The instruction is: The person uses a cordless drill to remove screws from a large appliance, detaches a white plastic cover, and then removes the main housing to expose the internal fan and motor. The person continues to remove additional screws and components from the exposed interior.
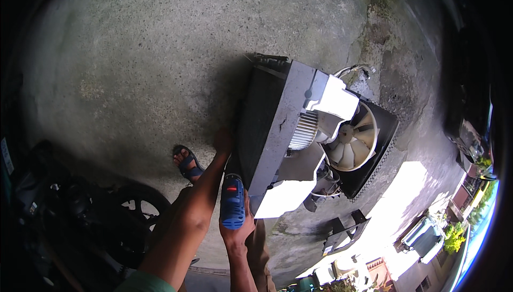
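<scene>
My right hand is closed around the grip of a blue power drill. The drill's front end points at the shaded side of a partly opened air conditioner unit. My left hand is beside that same dark side, in deep shadow; its fingers cannot be made out. The unit's casing tilts across the view. A ribbed blower wheel shows between white housing pieces. Farther right a cream fan with broad blades sits against a black panel. Whether the drill touches the casing is hidden.
A sandalled foot stands on the concrete floor, left of the unit. A dark motorcycle wheel is at the lower left. Loose wires stick out behind the unit. A dark bracket-like part lies on the floor at lower right.
</scene>
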A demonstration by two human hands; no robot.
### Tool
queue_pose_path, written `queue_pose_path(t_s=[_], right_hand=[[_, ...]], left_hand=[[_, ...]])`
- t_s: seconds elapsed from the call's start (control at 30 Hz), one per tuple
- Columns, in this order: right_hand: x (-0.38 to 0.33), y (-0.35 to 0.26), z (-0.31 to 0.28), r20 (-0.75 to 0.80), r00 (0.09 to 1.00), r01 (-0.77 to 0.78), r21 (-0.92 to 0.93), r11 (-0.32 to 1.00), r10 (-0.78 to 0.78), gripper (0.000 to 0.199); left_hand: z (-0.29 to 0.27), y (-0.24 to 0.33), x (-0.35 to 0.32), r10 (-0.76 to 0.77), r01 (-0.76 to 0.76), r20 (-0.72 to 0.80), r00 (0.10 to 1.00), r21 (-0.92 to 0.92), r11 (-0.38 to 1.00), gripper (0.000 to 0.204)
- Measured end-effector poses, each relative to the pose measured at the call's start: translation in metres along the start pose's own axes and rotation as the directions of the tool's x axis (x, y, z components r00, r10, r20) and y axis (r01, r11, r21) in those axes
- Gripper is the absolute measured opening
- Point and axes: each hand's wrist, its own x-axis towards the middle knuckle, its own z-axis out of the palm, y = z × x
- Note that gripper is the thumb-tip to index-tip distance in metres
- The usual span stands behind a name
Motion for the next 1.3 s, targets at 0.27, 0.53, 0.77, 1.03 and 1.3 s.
queue_pose_path(t_s=[0.27,0.53,0.77,1.03,1.3], right_hand=[[-0.005,0.004,-0.003,0.076,0.997,0.01,0.015,1.0,-0.012,0.086],[-0.018,0.003,-0.024,0.114,0.991,0.067,0.016,0.998,-0.068,0.084],[-0.06,0.001,-0.073,0.149,0.982,0.094,0.169,0.981,-0.12,0.08],[-0.094,-0.038,-0.156,0.185,0.977,0.043,0.306,0.951,-0.104,0.077],[-0.058,-0.145,-0.19,0.089,0.988,-0.15,0.367,0.918,0.126,0.072]], left_hand=[[0.037,-0.032,0.028,0.008,-0.004,0.113,0.994,-0.034,0.999,0.036],[0.009,-0.04,0.035,-0.149,0.31,0.443,0.884,-0.316,0.897,0.026],[-0.143,-0.037,0.023,-0.25,0.631,0.678,0.691,-0.398,0.667,0.022],[-0.358,0.056,-0.033,-0.06,0.443,0.584,0.81,-0.541,0.715,0.036],[-0.512,0.175,-0.001,0.312,0.411,0.69,0.653,-0.669,0.619,0.03]])
